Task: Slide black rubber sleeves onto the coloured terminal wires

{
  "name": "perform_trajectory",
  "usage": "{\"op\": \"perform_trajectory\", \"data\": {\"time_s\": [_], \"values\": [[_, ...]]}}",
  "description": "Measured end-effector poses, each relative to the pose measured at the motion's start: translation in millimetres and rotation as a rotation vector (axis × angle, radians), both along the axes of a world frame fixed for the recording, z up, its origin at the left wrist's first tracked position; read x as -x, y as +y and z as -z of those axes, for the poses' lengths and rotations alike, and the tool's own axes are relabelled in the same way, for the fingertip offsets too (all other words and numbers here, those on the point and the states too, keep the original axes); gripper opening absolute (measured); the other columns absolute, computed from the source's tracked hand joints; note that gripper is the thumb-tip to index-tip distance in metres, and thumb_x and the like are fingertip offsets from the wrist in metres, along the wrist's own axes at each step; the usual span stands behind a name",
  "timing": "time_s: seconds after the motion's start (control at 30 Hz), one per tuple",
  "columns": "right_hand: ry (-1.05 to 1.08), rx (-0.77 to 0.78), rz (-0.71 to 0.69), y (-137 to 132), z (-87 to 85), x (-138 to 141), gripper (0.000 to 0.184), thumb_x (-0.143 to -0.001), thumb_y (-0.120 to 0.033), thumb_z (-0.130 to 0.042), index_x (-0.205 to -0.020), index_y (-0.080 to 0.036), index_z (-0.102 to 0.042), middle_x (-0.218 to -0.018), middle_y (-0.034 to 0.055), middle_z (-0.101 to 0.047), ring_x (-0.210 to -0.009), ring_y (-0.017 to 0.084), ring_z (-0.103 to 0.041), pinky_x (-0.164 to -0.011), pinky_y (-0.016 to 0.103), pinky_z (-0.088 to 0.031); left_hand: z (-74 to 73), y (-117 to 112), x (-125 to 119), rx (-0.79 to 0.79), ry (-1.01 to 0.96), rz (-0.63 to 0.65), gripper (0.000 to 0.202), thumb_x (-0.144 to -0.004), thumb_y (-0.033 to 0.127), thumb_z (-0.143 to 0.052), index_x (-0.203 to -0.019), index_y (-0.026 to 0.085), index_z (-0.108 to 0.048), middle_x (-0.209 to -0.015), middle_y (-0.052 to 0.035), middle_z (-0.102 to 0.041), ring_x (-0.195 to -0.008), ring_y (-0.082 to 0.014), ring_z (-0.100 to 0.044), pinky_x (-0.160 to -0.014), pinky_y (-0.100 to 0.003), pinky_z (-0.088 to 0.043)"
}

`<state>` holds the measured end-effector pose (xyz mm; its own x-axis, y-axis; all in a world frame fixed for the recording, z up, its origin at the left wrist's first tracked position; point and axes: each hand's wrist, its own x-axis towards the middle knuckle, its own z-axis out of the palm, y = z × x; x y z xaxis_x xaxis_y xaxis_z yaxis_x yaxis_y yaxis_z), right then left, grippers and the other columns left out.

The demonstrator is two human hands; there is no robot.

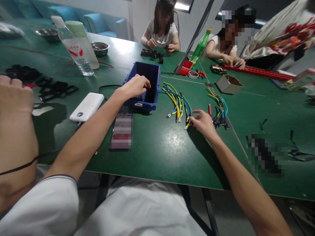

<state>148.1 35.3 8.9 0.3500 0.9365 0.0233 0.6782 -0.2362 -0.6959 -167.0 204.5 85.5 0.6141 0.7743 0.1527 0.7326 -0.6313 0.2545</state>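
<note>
My left hand (136, 86) reaches over the rim of a blue plastic bin (141, 105), its fingers loosely bent and apart. Dark pieces lie low in that bin, partly covered by the hand. At the near end of a bundle of yellow, blue and green wires (176, 98) with ring terminals, the fingertips of my right hand (203, 123) close on a wire (190, 113). Some of the wire ends are hidden by those fingers. A second wire bundle (222, 106), with black connector ends, lies to the right of this hand.
A phone (121, 132) and a white power bank (87, 107) lie left of centre. Bottles (76, 54) and black frames (55, 88) stand or lie farther left. A small cardboard box (228, 84) sits at the right. Co-workers handle parts across the table; another person's arm (18, 137) is close at left.
</note>
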Motion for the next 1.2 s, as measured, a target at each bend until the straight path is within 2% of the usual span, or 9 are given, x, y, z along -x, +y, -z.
{"op": "perform_trajectory", "data": {"time_s": [0.13, 0.23, 0.33, 0.47, 0.63, 0.83, 1.0, 1.1, 1.2], "values": [[0.431, -0.041, 0.159, -0.6, -1.1, 7.3, 0.061, -0.064, -0.021, -0.065, -0.123, -0.013, -0.051, -0.057, -0.0042, -0.056, -0.04, 0.011, -0.047, -0.031, 0.019, -0.03, -0.8, -1.5, -0.2, -0.006, -0.004, -0.023, 0.032, -0.083, 0.018, -0.052, -0.11, 0.019, -0.069, -0.107, -0.0045, -0.069, -0.113, -0.0251, -0.056, -0.102, -0.034, -0.038], [0.731, 0.034, 0.178, -3.3, -11.3, 9.9, 0.045, -0.063, -0.015, -0.066, -0.107, -0.011, -0.058, -0.053, -0.0066, -0.048, -0.038, 0.005, -0.041, -0.029, 0.013, -0.025, -6.2, -4.9, -0.9, -0.029, -0.048, -0.041, 0.028, -0.085, 0.02, -0.054, -0.109, 0.016, -0.067, -0.107, -0.0052, -0.068, -0.112, -0.0255, -0.057, -0.103, -0.035, -0.037], [0.898, 0.067, 0.131, -7.9, -22.9, 10.0, 0.024, -0.064, -0.013, -0.066, -0.088, -0.012, -0.062, -0.056, -0.0054, -0.048, -0.039, 0.002, -0.042, -0.029, 0.01, -0.028, -12.8, -11.2, -4.1, -0.054, -0.088, -0.064, 0.027, -0.084, 0.024, -0.06, -0.109, 0.015, -0.066, -0.104, -0.0054, -0.068, -0.109, -0.0261, -0.059, -0.103, -0.037, -0.038], [0.957, 0.024, 0.068, -13.0, -30.8, 13.7, 0.014, -0.07, -0.017, -0.065, -0.082, -0.017, -0.056, -0.063, -0.0045, -0.056, -0.039, 0.004, -0.048, -0.031, 0.013, -0.037, -15.6, -21.2, -10.4, -0.063, -0.108, -0.117, 0.025, -0.085, 0.03, -0.063, -0.104, 0.015, -0.067, -0.104, -0.0063, -0.068, -0.11, -0.027, -0.058, -0.101, -0.038, -0.039], [0.972, 0.014, -0.003, -16.1, -30.1, 20.0, 0.017, -0.078, -0.027, -0.061, -0.085, -0.022, -0.046, -0.064, -0.0039, -0.063, -0.041, 0.009, -0.055, -0.035, 0.017, -0.043, -10.2, -35.8, -12.9, -0.111, -0.182, -0.186, 0.024, -0.086, 0.032, -0.062, -0.103, 0.016, -0.067, -0.104, -0.0081, -0.07, -0.102, -0.0248, -0.062, -0.095, -0.037, -0.042], [1.014, -0.072, -0.103, -19.2, -23.7, 22.7, 0.028, -0.078, -0.035, -0.062, -0.093, -0.025, -0.04, -0.065, -0.0047, -0.066, -0.045, 0.012, -0.059, -0.042, 0.021, -0.048, -0.9, -81.6, -12.7, -0.165, -0.436, -0.119, 0.02, -0.086, 0.03, -0.06, -0.096, 0.014, -0.068, -0.097, -0.0072, -0.072, -0.083, -0.0187, -0.065, -0.081, -0.031, -0.048], [1.031, -0.179, -0.17, -22.5, -19.4, 27.2, 0.043, -0.072, -0.034, -0.072, -0.097, -0.028, -0.038, -0.067, -0.0078, -0.065, -0.05, 0.011, -0.06, -0.049, 0.022, -0.05, 10.9, -129.4, -23.4, 0.035, -0.556, -0.054, 0.025, -0.084, 0.028, -0.061, -0.104, 0.014, -0.063, -0.091, -0.0051, -0.071, -0.059, -0.0111, -0.061, -0.063, -0.024, -0.048], [0.999, -0.243, -0.18, -24.7, -18.7, 32.3, 0.051, -0.068, -0.029, -0.077, -0.099, -0.029, -0.037, -0.07, -0.0087, -0.065, -0.051, 0.009, -0.057, -0.05, 0.02, -0.049, 18.5, -148.2, -30.1, 0.21, -0.538, 0.039, 0.019, -0.082, 0.026, -0.062, -0.097, 0.014, -0.064, -0.087, -0.0036, -0.071, -0.058, -0.0096, -0.06, -0.059, -0.021, -0.046], [1.02, -0.277, -0.198, -25.8, -18.2, 38.7, 0.05, -0.069, -0.027, -0.078, -0.098, -0.03, -0.037, -0.071, -0.009, -0.064, -0.053, 0.008, -0.056, -0.052, 0.019, -0.048, 26.3, -160.0, -34.3, 0.327, -0.515, 0.092, 0.014, -0.082, 0.024, -0.062, -0.091, 0.014, -0.067, -0.082, -0.0022, -0.071, -0.057, -0.009, -0.059, -0.058, -0.02, -0.044]]}}
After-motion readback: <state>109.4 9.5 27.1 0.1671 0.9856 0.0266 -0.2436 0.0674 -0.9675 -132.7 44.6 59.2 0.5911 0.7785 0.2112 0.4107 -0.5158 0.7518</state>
